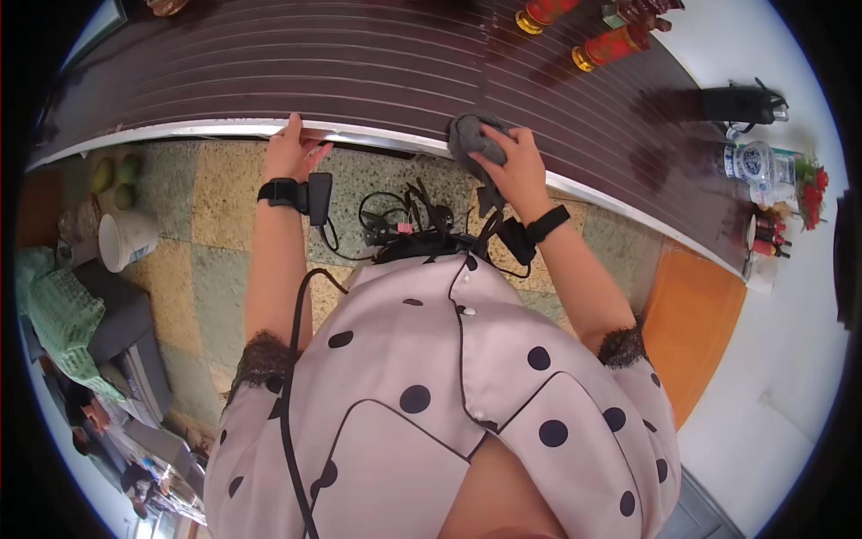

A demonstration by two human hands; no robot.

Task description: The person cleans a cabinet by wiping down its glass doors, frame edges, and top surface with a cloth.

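Observation:
A dark grey cloth [470,135] is bunched up at the front edge of a dark, striped tabletop [359,67]. My right hand [518,171] is closed on the cloth, which covers part of the pale edge strip [386,139]; one end hangs down below. Further left, my left hand [287,154] touches the same edge with a finger on top. Its fingers are apart and nothing is in them. Both wrists wear black straps with small black devices.
Red and gold ornaments [615,45], a black bottle [741,105] and a blue-and-white jar [750,163] stand on the table's right side. Black cables [417,216] hang in front of my waist. On the left are a white bucket [126,240] and green fruit [126,180].

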